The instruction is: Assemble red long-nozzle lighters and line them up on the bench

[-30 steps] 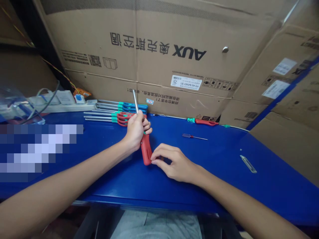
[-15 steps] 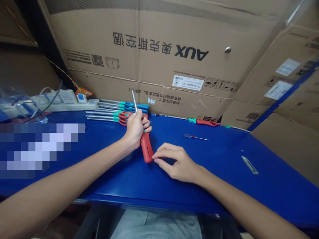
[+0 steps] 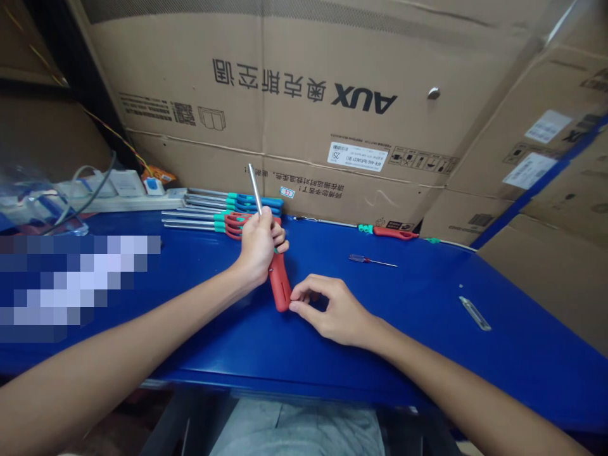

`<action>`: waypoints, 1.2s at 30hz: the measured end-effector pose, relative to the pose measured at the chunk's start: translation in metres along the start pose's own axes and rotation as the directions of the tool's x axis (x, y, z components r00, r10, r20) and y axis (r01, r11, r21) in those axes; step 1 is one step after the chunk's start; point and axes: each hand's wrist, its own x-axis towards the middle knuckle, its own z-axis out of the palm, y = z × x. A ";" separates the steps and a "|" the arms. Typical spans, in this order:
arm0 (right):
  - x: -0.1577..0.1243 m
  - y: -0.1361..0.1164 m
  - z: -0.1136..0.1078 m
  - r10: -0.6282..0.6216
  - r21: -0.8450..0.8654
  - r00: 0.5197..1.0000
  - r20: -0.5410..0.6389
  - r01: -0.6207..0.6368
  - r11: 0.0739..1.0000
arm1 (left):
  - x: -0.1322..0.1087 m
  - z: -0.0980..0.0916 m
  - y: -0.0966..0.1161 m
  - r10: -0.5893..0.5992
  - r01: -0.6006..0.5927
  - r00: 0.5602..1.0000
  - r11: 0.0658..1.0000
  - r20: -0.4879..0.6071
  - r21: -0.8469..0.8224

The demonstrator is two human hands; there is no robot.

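Observation:
My left hand (image 3: 259,244) is wrapped round a long-necked lighter with a red handle (image 3: 281,288). Its metal barrel (image 3: 255,187) points up and away, and my fingers cover the green part and trigger area. Thumb and forefinger of my right hand (image 3: 330,307) are pinched together at the handle's lower right end. Whatever lies between those fingertips is too small to make out. Just behind my left hand lie several red lighters (image 3: 232,221) and several blue lighters (image 3: 256,202), side by side.
On the blue table (image 3: 228,354) a small screwdriver (image 3: 365,259) lies right of centre, and a clear tube-like piece (image 3: 475,313) farther right. A red lighter part (image 3: 394,233) rests along the cardboard wall (image 3: 304,38). A power strip (image 3: 128,199) with plugs stands back left.
My right fingers have shifted very slightly at the handle's end, with the fingertips still pinched. The left hand keeps its hold on the lighter. The view has moved a little.

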 end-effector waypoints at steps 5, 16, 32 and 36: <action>0.000 0.000 -0.002 -0.026 -0.025 1.000 -0.004 0.026 0.999 | 0.000 0.000 0.001 0.035 -0.036 0.999 0.999 0.018 0.015; -0.001 0.002 0.001 -0.143 -0.199 0.990 -0.009 0.138 0.970 | -0.003 0.002 -0.002 0.087 -0.088 0.996 0.995 0.029 0.048; -0.003 0.002 0.000 -0.214 -0.319 0.976 0.047 0.218 0.922 | -0.004 0.002 -0.003 0.108 -0.110 0.993 0.992 0.040 0.062; -0.004 0.001 0.001 -0.179 -0.360 0.982 0.061 0.189 0.913 | -0.004 0.001 -0.003 0.114 -0.117 0.992 0.991 0.052 0.064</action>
